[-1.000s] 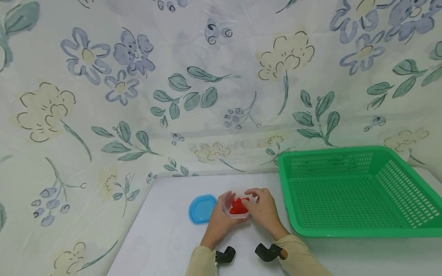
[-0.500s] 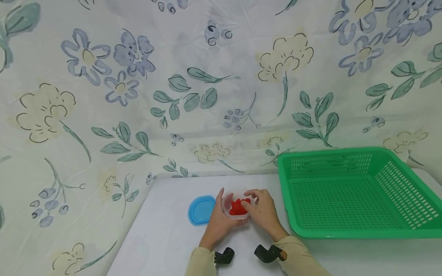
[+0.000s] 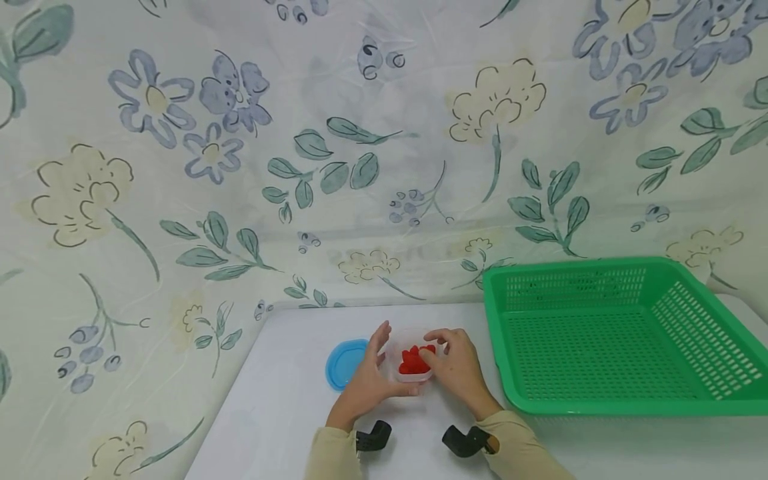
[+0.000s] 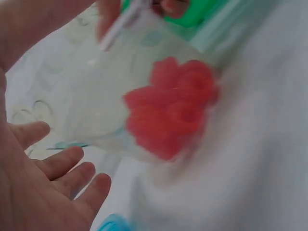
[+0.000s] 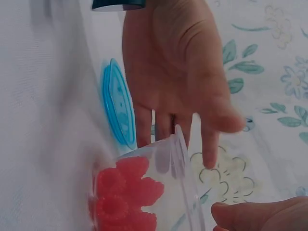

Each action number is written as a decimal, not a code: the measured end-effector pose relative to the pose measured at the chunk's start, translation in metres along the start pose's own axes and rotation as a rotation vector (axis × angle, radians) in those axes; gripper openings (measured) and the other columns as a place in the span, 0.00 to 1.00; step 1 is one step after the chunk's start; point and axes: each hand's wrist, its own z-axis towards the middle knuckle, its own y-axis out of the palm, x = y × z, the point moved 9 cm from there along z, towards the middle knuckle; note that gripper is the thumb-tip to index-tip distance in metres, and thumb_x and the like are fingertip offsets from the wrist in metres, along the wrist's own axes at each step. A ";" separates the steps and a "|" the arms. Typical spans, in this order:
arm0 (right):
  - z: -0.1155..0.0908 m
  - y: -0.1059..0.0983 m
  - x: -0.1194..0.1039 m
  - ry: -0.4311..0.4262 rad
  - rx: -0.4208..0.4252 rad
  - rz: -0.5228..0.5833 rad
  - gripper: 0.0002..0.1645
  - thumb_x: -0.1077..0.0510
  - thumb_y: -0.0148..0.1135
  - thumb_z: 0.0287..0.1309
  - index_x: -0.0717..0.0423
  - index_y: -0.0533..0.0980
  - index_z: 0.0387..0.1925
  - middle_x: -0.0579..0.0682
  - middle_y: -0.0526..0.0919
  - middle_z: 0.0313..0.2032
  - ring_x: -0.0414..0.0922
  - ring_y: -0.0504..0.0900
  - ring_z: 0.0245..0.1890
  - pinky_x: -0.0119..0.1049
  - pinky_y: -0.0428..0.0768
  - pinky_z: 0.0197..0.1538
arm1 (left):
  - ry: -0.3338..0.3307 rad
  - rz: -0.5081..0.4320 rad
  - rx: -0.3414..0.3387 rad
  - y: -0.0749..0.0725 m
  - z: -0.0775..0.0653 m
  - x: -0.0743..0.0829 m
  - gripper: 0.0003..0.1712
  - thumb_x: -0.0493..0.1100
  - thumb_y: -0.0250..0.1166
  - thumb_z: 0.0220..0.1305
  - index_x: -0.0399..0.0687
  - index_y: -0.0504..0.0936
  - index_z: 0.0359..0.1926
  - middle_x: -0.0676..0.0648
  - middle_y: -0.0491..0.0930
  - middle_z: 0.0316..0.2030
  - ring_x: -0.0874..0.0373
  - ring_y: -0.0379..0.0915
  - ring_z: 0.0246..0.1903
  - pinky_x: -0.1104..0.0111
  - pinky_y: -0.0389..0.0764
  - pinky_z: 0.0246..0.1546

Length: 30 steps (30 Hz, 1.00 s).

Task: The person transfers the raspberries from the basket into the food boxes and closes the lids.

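A clear plastic container (image 3: 415, 378) with several red raspberries (image 5: 127, 192) in it stands on the white table, its lid off. My right hand (image 3: 459, 367) grips the container's rim on the right, fingers at the far side and thumb at the near side. On the other side my left hand (image 3: 367, 377) is spread beside the container, fingers straight and thumb out. In the left wrist view, the left fingers (image 4: 72, 161) show a gap from the clear wall. A blue lid (image 3: 342, 367) lies flat on the table behind the left hand, partly covered by it.
A large green plastic basket (image 3: 600, 404) stands on the table to the right, close to the right forearm. Behind the table hangs a floral cloth (image 3: 384, 160). Black camera mounts (image 3: 375, 437) sit on both wrists.
My left hand has loosened from around the container, opened its fingers and shifted left, covering more of the blue lid. The right hand has stayed at the rim.
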 end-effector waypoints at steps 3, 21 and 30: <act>0.000 -0.002 -0.002 0.004 0.010 0.005 0.12 0.62 0.71 0.56 0.58 0.83 0.43 0.55 0.76 0.39 0.49 0.71 0.39 0.37 0.73 0.35 | -0.011 -0.009 0.013 -0.014 -0.002 0.004 0.62 0.48 0.82 0.47 0.54 0.54 0.78 0.42 0.53 0.77 0.35 0.48 0.74 0.41 0.66 0.65; -0.019 0.003 -0.052 -0.124 -0.036 0.071 0.23 0.60 0.71 0.58 0.58 0.79 0.56 0.54 0.82 0.44 0.47 0.79 0.39 0.31 0.83 0.36 | -0.026 0.101 0.377 -0.092 -0.018 0.011 0.40 0.44 0.73 0.62 0.46 0.67 0.72 0.42 0.68 0.70 0.45 0.61 0.71 0.51 0.64 0.70; -0.036 0.031 -0.064 -0.137 -0.241 0.150 0.25 0.59 0.67 0.63 0.60 0.76 0.60 0.54 0.82 0.46 0.47 0.81 0.41 0.33 0.83 0.42 | -0.135 0.208 0.473 -0.113 -0.027 -0.003 0.42 0.46 0.69 0.66 0.38 0.60 0.74 0.35 0.66 0.70 0.39 0.60 0.71 0.48 0.65 0.69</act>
